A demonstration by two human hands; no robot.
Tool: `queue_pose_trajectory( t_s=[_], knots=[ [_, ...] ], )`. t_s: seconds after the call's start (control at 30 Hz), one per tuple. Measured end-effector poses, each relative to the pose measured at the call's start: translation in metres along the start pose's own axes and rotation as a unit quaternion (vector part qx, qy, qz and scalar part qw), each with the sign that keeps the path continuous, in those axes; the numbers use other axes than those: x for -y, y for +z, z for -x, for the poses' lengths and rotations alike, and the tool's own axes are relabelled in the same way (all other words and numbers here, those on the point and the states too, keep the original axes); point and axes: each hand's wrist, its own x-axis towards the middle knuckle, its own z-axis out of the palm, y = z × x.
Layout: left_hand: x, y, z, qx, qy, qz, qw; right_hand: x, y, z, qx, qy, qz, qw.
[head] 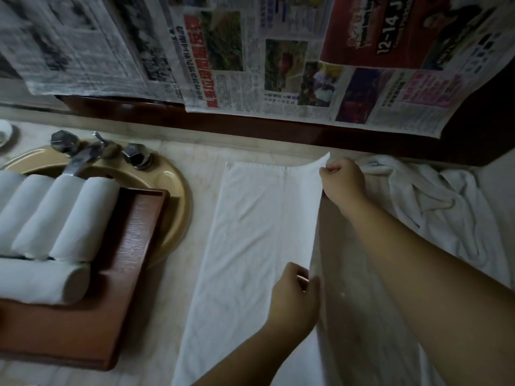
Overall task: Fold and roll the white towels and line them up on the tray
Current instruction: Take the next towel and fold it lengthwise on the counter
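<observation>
Both hands pinched towel long edge: right hand upper centre, left hand lower centre, fingers clamped, lifting for lengthwise fold; rolled towels lined tray.

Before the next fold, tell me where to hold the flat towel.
Judging by its pose, hold the flat towel along its lifted right edge, coming from the right. The right hand already pinches the far corner and the left hand the nearer edge; the rest lies flat on the counter.
</observation>
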Motion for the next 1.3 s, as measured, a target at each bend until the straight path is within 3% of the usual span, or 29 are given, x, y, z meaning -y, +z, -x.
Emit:
queue_pose_trajectory(
  t_s=[0.2,0.27,0.33,0.37,0.47,0.73,0.87,1.0,1.07,1.2,1.3],
  knots=[
    [0.026,-0.088,0.008,-0.173,-0.046,0.061,0.982,0.063,0.068,0.028,0.046,-0.070,0.007,0.996],
    [0.042,-0.107,0.004,-0.177,-0.071,0.046,0.980,0.063,0.097,0.043,0.142,-0.092,0.068,0.983],
    [0.058,-0.119,0.002,-0.136,-0.099,-0.011,0.986,0.052,0.121,0.058,0.243,-0.126,0.184,0.944],
    [0.067,-0.121,0.002,-0.112,-0.102,-0.052,0.987,0.046,0.129,0.065,0.253,-0.151,0.253,0.921],
    [0.085,-0.115,0.007,-0.085,-0.094,-0.108,0.986,0.037,0.142,0.075,0.239,-0.174,0.335,0.895],
    [0.114,-0.104,0.047,-0.066,-0.093,-0.073,0.991,0.040,0.150,0.063,0.299,-0.166,0.434,0.833],
    [0.139,-0.118,0.081,-0.028,-0.076,-0.113,0.990,0.034,0.156,0.059,0.304,-0.159,0.440,0.830],
    [0.143,-0.152,0.130,-0.004,-0.016,-0.056,0.998,0.032,0.157,0.057,0.288,-0.184,0.446,0.828],
    [0.155,-0.164,0.151,-0.018,-0.020,-0.040,0.999,0.034,0.154,0.059,0.281,-0.193,0.451,0.825],
    [0.203,-0.160,0.161,-0.111,-0.146,-0.092,0.979,0.038,0.145,0.072,0.254,-0.203,0.433,0.841],
    [0.210,-0.145,0.158,-0.159,-0.174,-0.105,0.966,0.041,0.141,0.076,0.241,-0.202,0.415,0.854]
  ],
)
